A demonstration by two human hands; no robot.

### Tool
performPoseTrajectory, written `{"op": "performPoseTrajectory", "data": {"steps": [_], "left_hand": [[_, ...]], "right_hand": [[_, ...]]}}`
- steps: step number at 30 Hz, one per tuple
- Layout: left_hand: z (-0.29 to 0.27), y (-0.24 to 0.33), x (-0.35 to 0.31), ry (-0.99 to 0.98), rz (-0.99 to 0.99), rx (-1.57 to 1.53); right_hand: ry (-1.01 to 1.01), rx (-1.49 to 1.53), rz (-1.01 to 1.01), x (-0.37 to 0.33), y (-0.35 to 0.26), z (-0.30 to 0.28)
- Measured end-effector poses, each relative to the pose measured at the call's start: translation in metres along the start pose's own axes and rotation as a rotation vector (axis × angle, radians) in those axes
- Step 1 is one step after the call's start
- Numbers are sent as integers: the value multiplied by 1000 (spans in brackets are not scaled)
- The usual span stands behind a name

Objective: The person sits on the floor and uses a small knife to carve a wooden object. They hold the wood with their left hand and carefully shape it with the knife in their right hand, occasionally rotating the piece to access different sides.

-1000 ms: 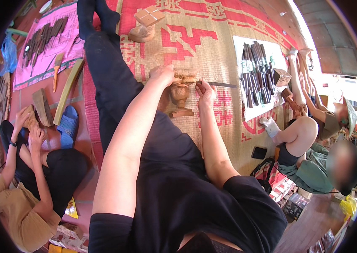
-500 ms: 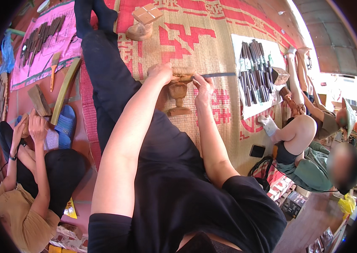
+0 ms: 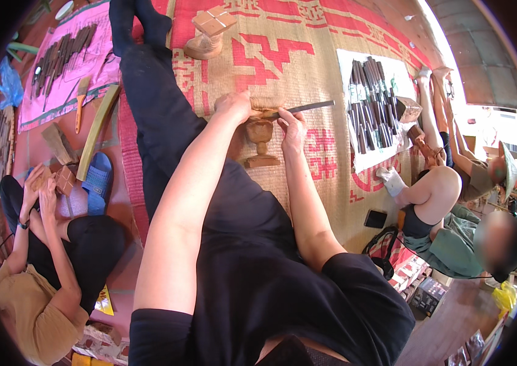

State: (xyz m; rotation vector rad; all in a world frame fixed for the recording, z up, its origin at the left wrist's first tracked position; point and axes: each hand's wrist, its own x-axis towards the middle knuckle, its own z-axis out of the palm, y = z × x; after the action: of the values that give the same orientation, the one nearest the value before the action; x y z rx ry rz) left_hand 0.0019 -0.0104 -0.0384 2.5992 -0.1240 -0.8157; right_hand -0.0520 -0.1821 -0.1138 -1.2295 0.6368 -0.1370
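"Since the earlier frame, the outer end of our slim dark hand tool (image 3: 313, 106) has swung farther from our body, and our right hand (image 3: 293, 126) has edged toward the wood."

"Where is our carved wooden pedestal (image 3: 261, 134)?"

"On the woven mat (image 3: 298, 79), just beside our thigh (image 3: 240, 186). Our left hand (image 3: 233, 107) has its grip wrapped about the top end; our right grip pinches the tool near the wood."

"How do we work this well?"

"We'd bear down steadily with the left so nothing rocks, yet keep those fingers off the tool's line. Short, light strokes along the groove seem wiser than force, with the angle kept even."

"Is the edge biting?"

"We can't tell; the contact is too small. We'd check the surface often."
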Motion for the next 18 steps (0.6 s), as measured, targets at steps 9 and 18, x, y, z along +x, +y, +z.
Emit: {"op": "performPoseTrajectory", "data": {"steps": [9,18], "left_hand": [[0,-3,-1,5,17,-17],[9,-7,6,32,34,-16]], "right_hand": [[17,74,-34,-2,-5,4],[84,175,27,0,-8,-6]]}}
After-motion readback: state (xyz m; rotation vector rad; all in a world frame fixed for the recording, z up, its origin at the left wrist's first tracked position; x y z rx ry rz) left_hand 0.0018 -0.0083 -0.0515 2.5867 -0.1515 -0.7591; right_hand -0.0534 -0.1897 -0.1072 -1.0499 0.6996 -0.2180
